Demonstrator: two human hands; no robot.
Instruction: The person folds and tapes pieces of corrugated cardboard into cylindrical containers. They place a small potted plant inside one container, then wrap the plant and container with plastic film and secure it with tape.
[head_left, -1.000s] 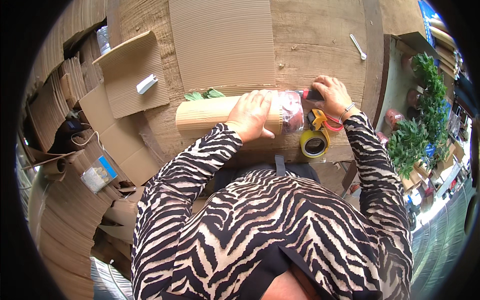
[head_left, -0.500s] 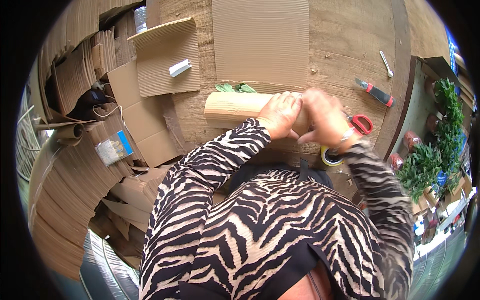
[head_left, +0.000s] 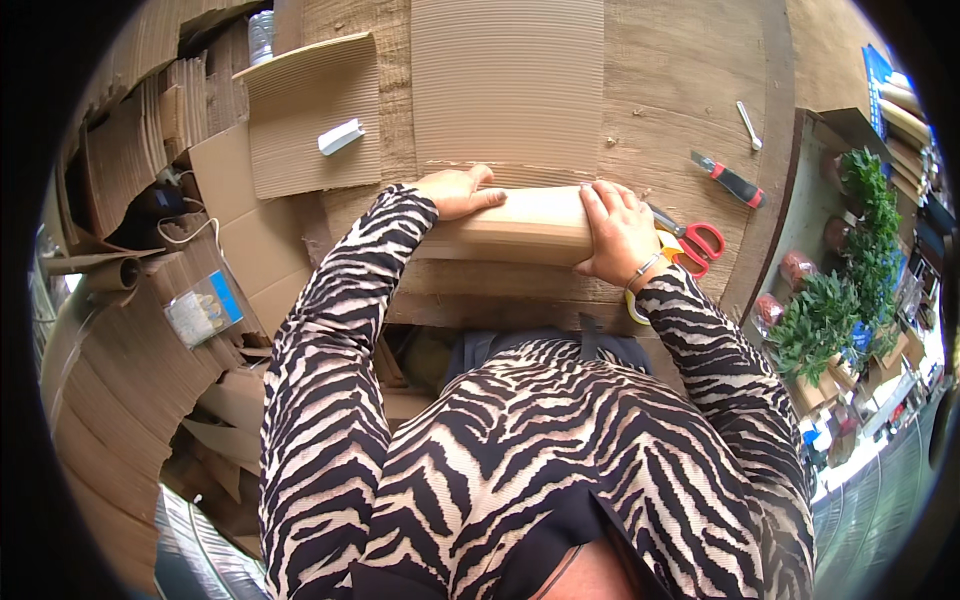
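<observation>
A roll of tan corrugated cardboard (head_left: pixel 530 225) lies sideways near the table's front edge, flattened a little along its near face. My left hand (head_left: pixel 455 193) is closed over its left end, the thumb resting on the top. At the right end my right hand (head_left: pixel 622 228) grips with its fingers over the upper side and the thumb low on the near side. Beyond the roll stretches a flat corrugated cardboard sheet (head_left: pixel 508 85). Red-handled scissors (head_left: pixel 697 245) lie just right of my right hand, partly covering a yellow tape roll (head_left: pixel 640 305).
A red and black utility knife (head_left: pixel 730 180) and a small white stick-like tool (head_left: pixel 749 126) lie on the right of the wooden table. At left, a white clip-like piece (head_left: pixel 341 137) rests on a smaller cardboard sheet (head_left: pixel 310 100). Cardboard stacks (head_left: pixel 140 390) flank me; leafy greenery (head_left: pixel 865 220) stands right.
My left hand has slid from the roll's right part to its left end. My right hand, blurred before, now holds the right end. Green leaves behind the roll no longer show.
</observation>
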